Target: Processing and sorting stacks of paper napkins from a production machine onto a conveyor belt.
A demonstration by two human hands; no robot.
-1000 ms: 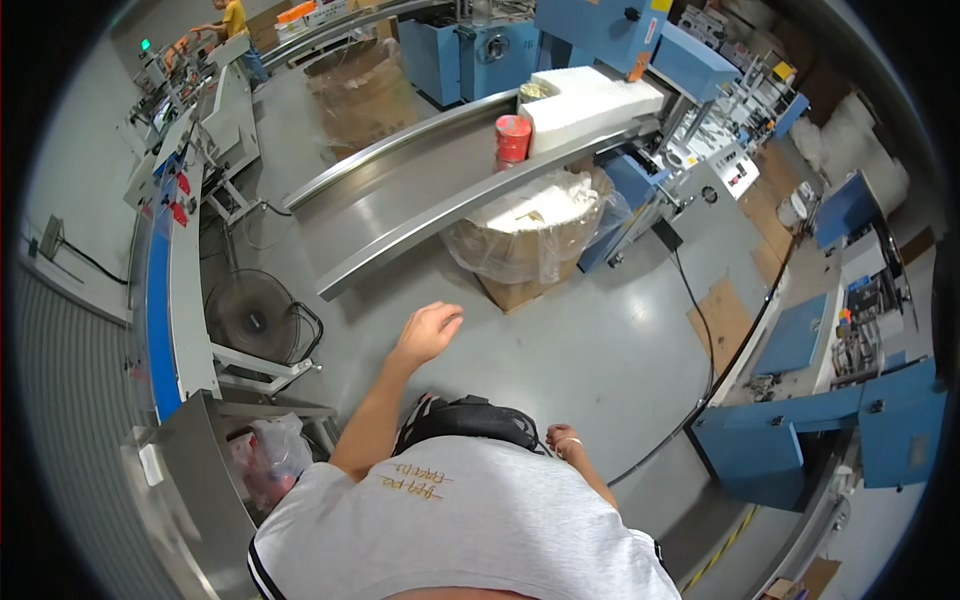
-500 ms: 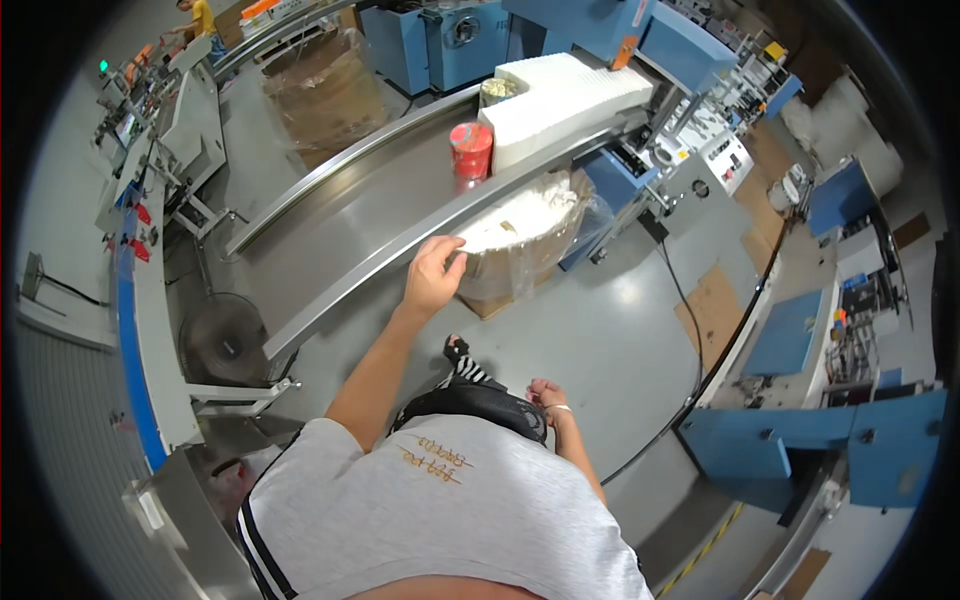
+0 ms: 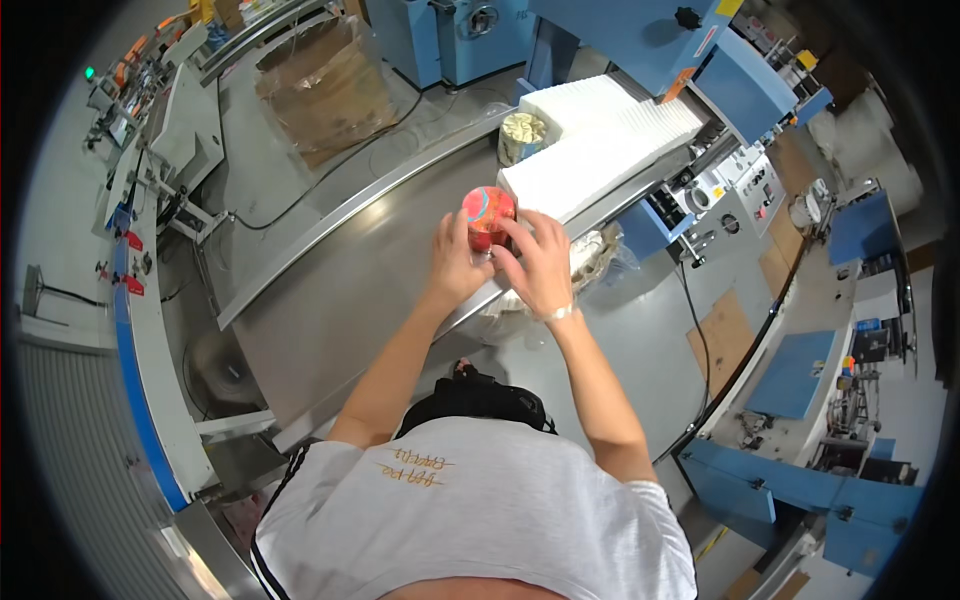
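Between my two hands is a red cylindrical container (image 3: 486, 204) with a light blue streak on its top. My left hand (image 3: 456, 264) has its fingers round the left side. From the right, my right hand (image 3: 541, 262) grips the container, thumb low and fingers on its side. It is at the near edge of the sloping metal table (image 3: 370, 262); whether it is raised off the surface I cannot tell. Just beyond it lies a long stack of white ribbed material (image 3: 598, 150). A second round container (image 3: 521, 138) with a yellowish crinkled top stands beside that stack.
A raised metal rail (image 3: 350, 215) edges the table's far side. Below its near edge is a plastic-lined box (image 3: 595, 250). A blue machine (image 3: 640, 45) rises behind the stack. Left of the table sits a fan (image 3: 225, 370); a black cable (image 3: 703, 350) crosses the floor at right.
Both hands have come up to the red container and closed round it. My right hand has risen from beside my body. The view has moved nearer to the table.
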